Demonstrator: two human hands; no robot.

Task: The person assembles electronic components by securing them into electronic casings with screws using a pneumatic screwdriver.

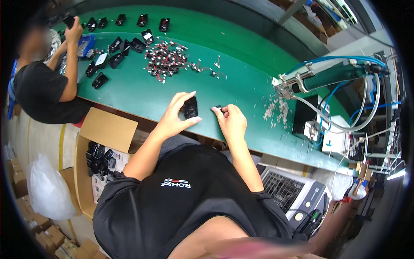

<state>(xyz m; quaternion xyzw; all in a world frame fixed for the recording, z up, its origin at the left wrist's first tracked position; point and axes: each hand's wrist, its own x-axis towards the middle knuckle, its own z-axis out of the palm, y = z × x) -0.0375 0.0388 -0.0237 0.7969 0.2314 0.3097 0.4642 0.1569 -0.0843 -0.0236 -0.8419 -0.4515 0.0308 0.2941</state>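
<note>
My left hand (pixel 174 114) grips a black plastic housing (pixel 190 108) between thumb and fingers, its hollow side facing up, over the front of the green table. To its right, my right hand (pixel 232 121) pinches a small black part (pixel 218 108) at the fingertips; its exact kind is too small to tell. The two hands are apart. Beyond them lies a heap of small wired parts (pixel 166 59) with red and black leads, and a few strays (pixel 213 72) trail off to its right.
Black housings (pixel 115 60) lie at the table's left, with more along the back. A co-worker (pixel 47 86) sits at left by a blue tray (pixel 86 45). Right: small pale pieces (pixel 278 110), a clamped tool (pixel 323 80) with hoses. Below: an open carton (pixel 82 172), a heater-like appliance (pixel 297 198).
</note>
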